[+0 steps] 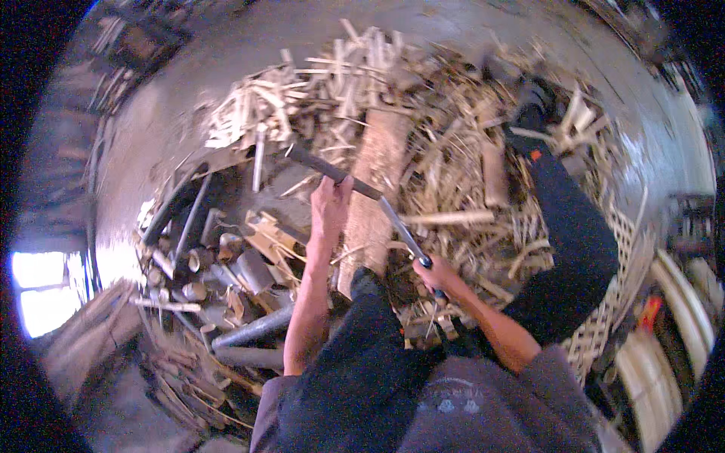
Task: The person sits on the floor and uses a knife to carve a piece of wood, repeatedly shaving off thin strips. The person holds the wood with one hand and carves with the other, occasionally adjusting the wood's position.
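My left hand (332, 198) is closed around a dark brown stick (308, 160), which slants down to the right across a long, pale wooden beam (381, 143). In my right hand (440, 275) is the dark handle of a narrow, straight metal blade (402, 228); blur hides whether its edge is toothed. The blade's far end meets the stick's right end, or lies very near it. Both hands are over the beam, which runs away from me between my legs.
Split wood and shavings (468, 151) cover the floor ahead and right. A pile of pale sticks (257, 106) lies at the far left. Cut bamboo pieces (253, 272) are heaped to my left. Latticed basketwork (604, 317) curves beside my right leg (574, 226). A bright window (49, 294) shows at left.
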### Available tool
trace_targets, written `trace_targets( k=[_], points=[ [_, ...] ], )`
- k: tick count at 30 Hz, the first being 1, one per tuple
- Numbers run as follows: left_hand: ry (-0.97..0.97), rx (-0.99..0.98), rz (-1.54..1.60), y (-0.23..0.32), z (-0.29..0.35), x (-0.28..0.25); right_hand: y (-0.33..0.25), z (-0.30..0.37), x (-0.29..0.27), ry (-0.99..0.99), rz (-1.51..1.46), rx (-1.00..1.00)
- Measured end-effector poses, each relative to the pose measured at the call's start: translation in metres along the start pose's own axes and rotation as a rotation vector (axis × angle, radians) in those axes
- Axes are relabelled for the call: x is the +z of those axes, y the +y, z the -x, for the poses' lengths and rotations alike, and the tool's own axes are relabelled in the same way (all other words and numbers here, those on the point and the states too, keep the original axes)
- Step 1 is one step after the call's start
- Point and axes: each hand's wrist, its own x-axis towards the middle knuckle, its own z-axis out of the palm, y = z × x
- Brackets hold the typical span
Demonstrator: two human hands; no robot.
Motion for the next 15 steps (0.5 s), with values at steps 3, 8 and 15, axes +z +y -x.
trace_targets(
  k=[3,8,15],
  points=[
    [0.072,-0.113,0.314,0.006,-0.008,-0.023,-0.015,0.002,-0.005,0.157,0.133,-0.212],
    [0.04,-0.7,1.015,-0.073,0.064,-0.006,-0.082,0.007,-0.027,0.524,0.364,-0.58],
    [-0.062,-0.85,1.246,0.006,0.102,-0.02,-0.136,-0.002,-0.041,0.214,0.745,-0.622]
  ],
)
